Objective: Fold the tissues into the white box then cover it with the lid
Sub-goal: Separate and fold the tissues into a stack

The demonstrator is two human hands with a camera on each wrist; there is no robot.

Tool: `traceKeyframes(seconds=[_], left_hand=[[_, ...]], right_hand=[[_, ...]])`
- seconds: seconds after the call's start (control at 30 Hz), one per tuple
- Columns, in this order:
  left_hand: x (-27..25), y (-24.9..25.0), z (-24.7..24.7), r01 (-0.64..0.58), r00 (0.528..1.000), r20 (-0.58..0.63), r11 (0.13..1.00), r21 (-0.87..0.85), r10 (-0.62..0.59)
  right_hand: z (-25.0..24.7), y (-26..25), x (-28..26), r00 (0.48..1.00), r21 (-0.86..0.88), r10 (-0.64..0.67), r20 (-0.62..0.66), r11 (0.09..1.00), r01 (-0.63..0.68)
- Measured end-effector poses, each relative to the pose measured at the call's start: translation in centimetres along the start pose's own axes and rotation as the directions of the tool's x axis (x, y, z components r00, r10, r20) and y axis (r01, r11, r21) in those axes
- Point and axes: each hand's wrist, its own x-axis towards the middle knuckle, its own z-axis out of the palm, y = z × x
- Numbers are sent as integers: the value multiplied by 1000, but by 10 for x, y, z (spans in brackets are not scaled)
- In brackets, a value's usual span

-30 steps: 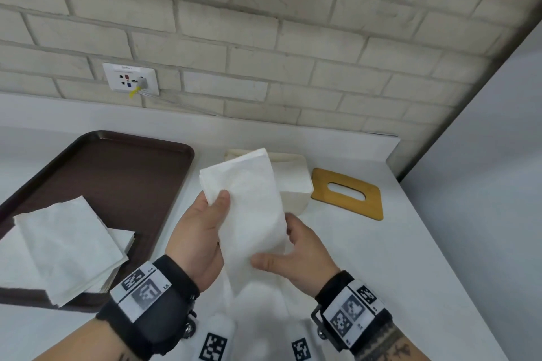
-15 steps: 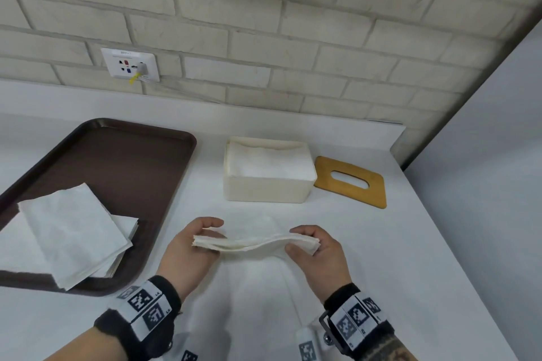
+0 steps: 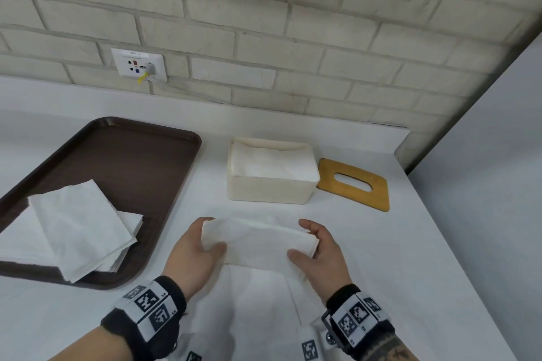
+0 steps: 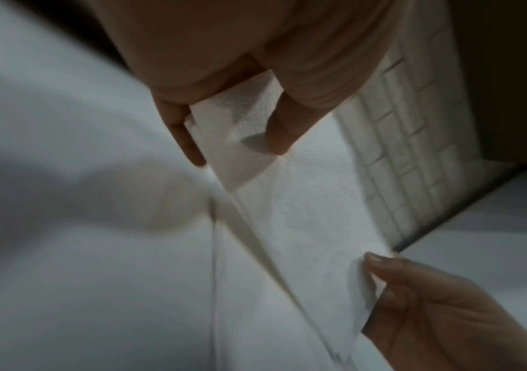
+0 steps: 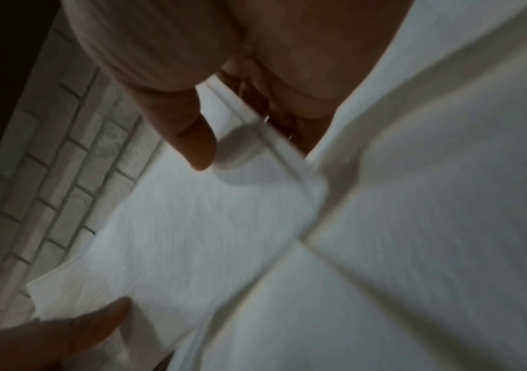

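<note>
Both hands, left hand [image 3: 196, 246] and right hand [image 3: 319, 246], fingers clamped on a folded tissue [image 3: 258, 240]; white box [image 3: 269, 187] part-filled (stack [image 3: 82, 223] and lid [image 3: 355, 183] remain).

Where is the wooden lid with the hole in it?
In the head view, the wooden lid lies flat on the white counter, just right of the white box.

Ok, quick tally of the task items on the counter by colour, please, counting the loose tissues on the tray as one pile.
White: 3 - the folded tissue held between both hands, the tissue pile on the tray, the white box with tissues already inside.
Brown: 1 - the tray.
Yellow-tan: 1 - the lid, lying right of the box.
Total: 5
</note>
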Motion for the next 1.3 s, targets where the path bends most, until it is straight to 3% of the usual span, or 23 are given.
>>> traceKeyframes(seconds=[0.13,0.2,0.3,0.37,0.43,0.5,0.57,0.6,0.73,0.83,0.87,0.93,1.0,1.17,1.3], left_hand=[[-1,37,-16,-174,985,47,971,163,168],[-3,58,-21,-272,961,108,936,224,253],[-6,83,-24,-391,918,190,875,285,349],[-7,92,-25,-445,895,148,851,279,420],[-7,95,-27,-453,887,1,870,194,461],[-9,93,-27,-364,927,-124,929,-65,354],[-12,90,-21,-178,983,-34,887,-426,180],[-13,86,-17,-94,992,22,851,-516,123],[-15,67,-11,-7,998,54,876,-482,37],[-12,53,-21,-15,1000,-12,871,-491,11],[-11,49,-28,-12,1000,-30,858,-514,-4],[-7,42,-41,3,999,-36,835,-550,-27],[-4,37,-51,0,999,-42,830,-557,-28],[-1,28,-65,21,999,-7,814,-580,-31],[-2,22,-71,13,1000,17,825,-565,-4]], right_hand=[[-18,-34,4,974,-190,-226,31,955,227],[-17,-61,3,926,-352,-326,188,858,373],[0,-86,8,877,-536,-272,396,707,461],[11,-92,12,890,-516,-240,388,744,425],[16,-95,14,924,-383,-230,305,859,340],[22,-95,15,955,-204,-200,218,948,245],[31,-94,13,969,-23,-168,181,984,175],[36,-94,11,971,29,-156,181,988,153],[50,-80,4,971,42,-122,205,992,116],[41,-58,5,994,-102,-63,92,992,72],[36,-48,7,997,-264,-20,70,964,38],[32,-30,6,988,-591,143,64,803,-78],[34,-17,5,961,-751,274,31,641,-159],[52,-10,14,949,-849,305,-82,477,-227],[57,-17,11,944,-817,308,-116,511,-267]])
